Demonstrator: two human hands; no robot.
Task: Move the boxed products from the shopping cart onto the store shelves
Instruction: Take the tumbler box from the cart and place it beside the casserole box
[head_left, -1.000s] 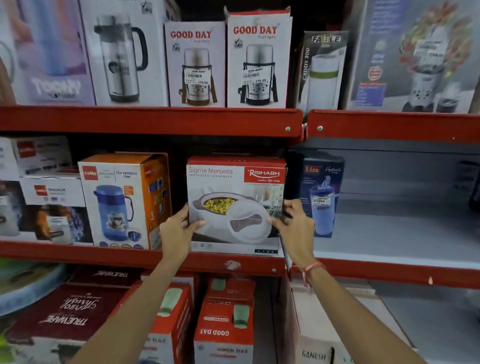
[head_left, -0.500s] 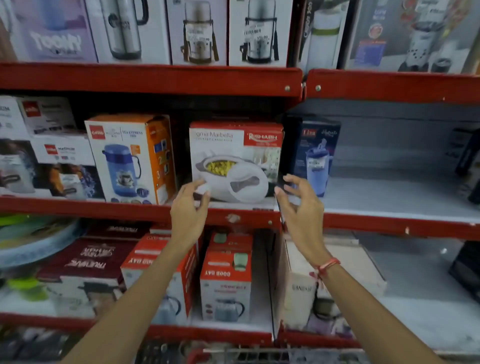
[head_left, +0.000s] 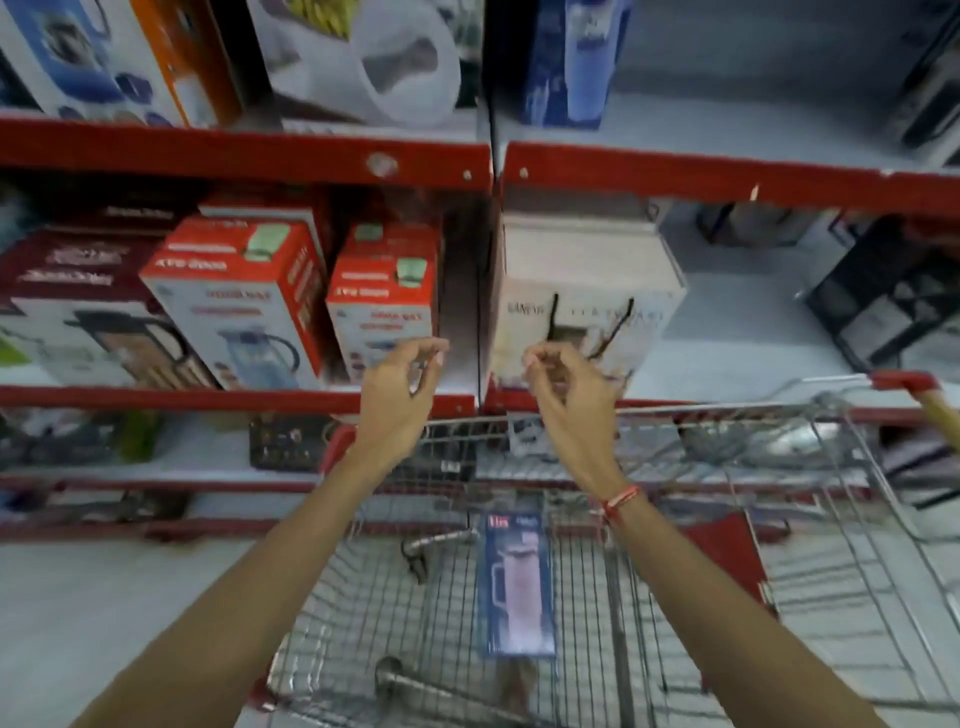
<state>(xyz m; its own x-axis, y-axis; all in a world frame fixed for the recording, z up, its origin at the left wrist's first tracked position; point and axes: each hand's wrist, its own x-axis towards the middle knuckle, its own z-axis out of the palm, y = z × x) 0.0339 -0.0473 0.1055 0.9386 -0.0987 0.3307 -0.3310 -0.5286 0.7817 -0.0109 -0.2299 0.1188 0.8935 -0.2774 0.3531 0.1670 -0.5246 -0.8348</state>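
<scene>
Blur is obscuring shelf labels | blue box (head_left: 517, 587) is lying flat in cart (head_left: 857, 467) | we are holding left hand (head_left: 397, 395) and right hand (head_left: 569, 397) empty, fingers loosely curled

The shopping cart (head_left: 857, 467) is open-topped around one blue box (head_left: 516, 587); red boxes (head_left: 244, 296) crowd the left shelf.

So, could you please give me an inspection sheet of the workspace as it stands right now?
Surface: red-edged shelves, stocked on the left, mostly bare on the right.
Job's things: one blue box lies flat in the shopping cart.
Clutter: nothing seen.
Grippers: left hand and right hand both empty, fingers loosely curled, above the cart's far end.
Cables: nothing seen.
Surroundings: red kettle boxes and a white box on the lower shelf; image blurred.
</scene>
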